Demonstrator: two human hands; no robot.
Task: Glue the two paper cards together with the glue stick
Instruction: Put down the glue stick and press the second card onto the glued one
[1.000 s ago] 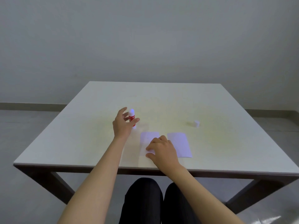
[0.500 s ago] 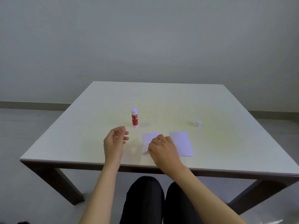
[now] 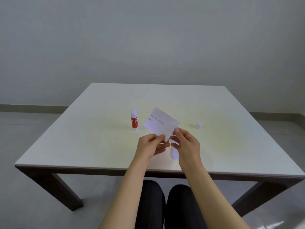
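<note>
Both the left hand (image 3: 149,146) and right hand (image 3: 186,142) pinch one white paper card (image 3: 160,123) above the table's near edge; misaligned placement risks a crooked bond.

The right hand (image 3: 187,144) covers most of the second card (image 3: 174,153) on the worktop (image 3: 99,146). Print on the raised card (image 3: 160,123), at 12 o'clock from both hands, is too small to read.
</note>
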